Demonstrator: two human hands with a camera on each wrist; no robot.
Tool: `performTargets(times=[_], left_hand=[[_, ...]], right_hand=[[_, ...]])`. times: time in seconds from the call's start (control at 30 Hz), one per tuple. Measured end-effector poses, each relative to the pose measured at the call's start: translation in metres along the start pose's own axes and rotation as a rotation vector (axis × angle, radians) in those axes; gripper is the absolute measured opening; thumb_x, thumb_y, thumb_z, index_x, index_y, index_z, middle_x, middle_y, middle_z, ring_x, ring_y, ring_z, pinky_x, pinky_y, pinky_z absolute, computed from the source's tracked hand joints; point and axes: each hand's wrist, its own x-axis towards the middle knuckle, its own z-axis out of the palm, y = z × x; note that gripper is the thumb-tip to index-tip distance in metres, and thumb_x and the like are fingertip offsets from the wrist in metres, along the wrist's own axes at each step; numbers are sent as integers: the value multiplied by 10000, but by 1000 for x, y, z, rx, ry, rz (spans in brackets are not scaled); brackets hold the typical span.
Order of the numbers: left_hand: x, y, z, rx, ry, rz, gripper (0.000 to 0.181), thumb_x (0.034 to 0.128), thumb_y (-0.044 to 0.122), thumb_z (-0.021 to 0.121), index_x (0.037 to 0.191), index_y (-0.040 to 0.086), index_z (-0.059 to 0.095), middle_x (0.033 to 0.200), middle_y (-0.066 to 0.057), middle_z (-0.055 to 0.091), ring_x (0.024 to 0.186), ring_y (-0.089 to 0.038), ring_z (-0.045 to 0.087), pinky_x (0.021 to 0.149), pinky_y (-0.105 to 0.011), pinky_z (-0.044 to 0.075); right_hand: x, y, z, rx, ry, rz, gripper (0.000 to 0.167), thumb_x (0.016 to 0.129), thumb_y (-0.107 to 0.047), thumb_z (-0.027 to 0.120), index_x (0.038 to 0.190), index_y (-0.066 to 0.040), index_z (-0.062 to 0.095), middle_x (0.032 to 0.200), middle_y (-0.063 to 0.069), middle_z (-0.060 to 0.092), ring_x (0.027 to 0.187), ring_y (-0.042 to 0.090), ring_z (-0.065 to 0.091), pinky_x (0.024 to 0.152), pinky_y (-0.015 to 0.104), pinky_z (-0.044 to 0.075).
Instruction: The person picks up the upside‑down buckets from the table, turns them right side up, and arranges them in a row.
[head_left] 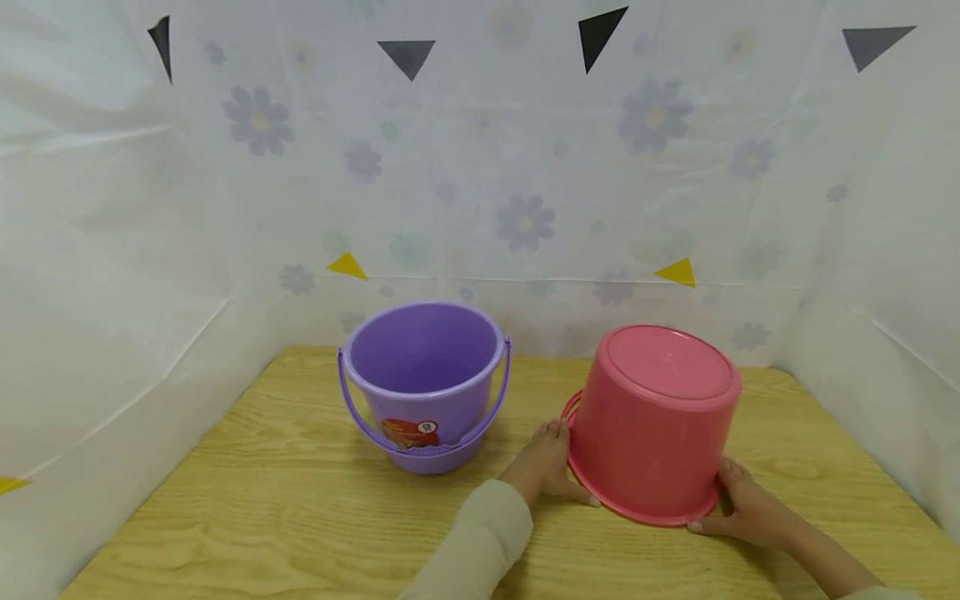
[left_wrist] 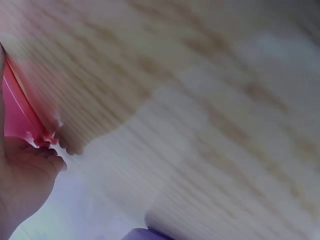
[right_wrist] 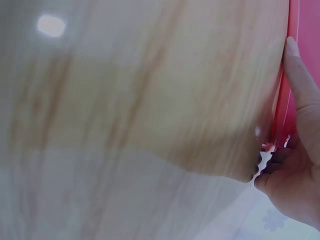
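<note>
A pink-red bucket [head_left: 652,450] is upside down at the right of the table, its base facing up and slightly tilted. My left hand [head_left: 551,465] grips its rim on the left side, thumb toward the front. On the opposite side my right hand [head_left: 757,510] holds the rim, with the thumb [right_wrist: 300,82] laid along it in the right wrist view. Part of a red handle [head_left: 571,406] shows behind the left fingers. Whether the rim touches the table all round, I cannot tell. The bucket's inside is hidden.
Left of the red bucket, a purple bucket [head_left: 468,408] stands upright, its purple handle [head_left: 431,451] hanging down in front over a red label [head_left: 405,432]. Both rest on a wood-grain table [head_left: 262,500]. A flower-patterned white sheet [head_left: 450,167] encloses the back and sides.
</note>
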Motion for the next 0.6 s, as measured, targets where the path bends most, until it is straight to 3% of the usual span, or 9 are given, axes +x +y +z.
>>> performTargets(times=[0.07, 0.13, 0.23, 0.27, 0.4, 0.6], left_hand=[[0, 1, 1, -1, 3, -1, 1173, 612, 605, 768, 1451, -13, 229, 1466, -164, 339, 1376, -297, 310, 1124, -316, 307], [1, 1, 2, 8, 9, 1, 1174, 603, 615, 767, 1447, -8, 240, 1439, -156, 366, 1359, -280, 330, 1116, -307, 318], [1, 1, 4, 28, 20, 11, 1173, 592, 633, 763, 1438, -7, 261, 1402, -162, 395, 1326, -265, 361, 1100, -295, 336], [1, 1, 5, 42, 23, 14, 1175, 592, 643, 756, 1437, -8, 263, 1396, -163, 399, 1315, -260, 369, 1096, -288, 340], [0, 0, 6, 82, 32, 29, 1176, 597, 659, 741, 1430, -26, 270, 1372, -167, 415, 1277, -242, 388, 1093, -271, 336], [-2, 2, 5, 134, 43, 55, 1168, 602, 684, 718, 1404, -55, 299, 1301, -166, 459, 1221, -229, 412, 1074, -254, 347]], right_hand=[[0, -1, -1, 16, -1, 2, 911, 601, -213, 855, 1308, 79, 359, 1243, 285, 453, 1150, 167, 358, 877, -77, 69], [1, -1, -1, 46, 1, -1, 907, 602, -201, 856, 1310, 85, 366, 1243, 297, 459, 1192, -11, 311, 885, -78, 84], [2, -2, -2, 72, 5, 11, 909, 597, -205, 861, 1312, 88, 382, 1245, 302, 478, 1130, -251, 155, 893, -67, 142], [3, -2, -2, 77, 1, 17, 905, 599, -206, 861, 1312, 90, 388, 1243, 304, 485, 1125, -264, 152, 885, -62, 164], [4, -3, -4, 57, -29, 70, 893, 614, -244, 857, 1316, 81, 412, 1246, 286, 518, 1120, -213, 286, 843, -27, 277], [3, -7, -7, -25, -62, 153, 893, 618, -334, 847, 1312, 61, 449, 1249, 259, 551, 1130, 64, 518, 823, -16, 308]])
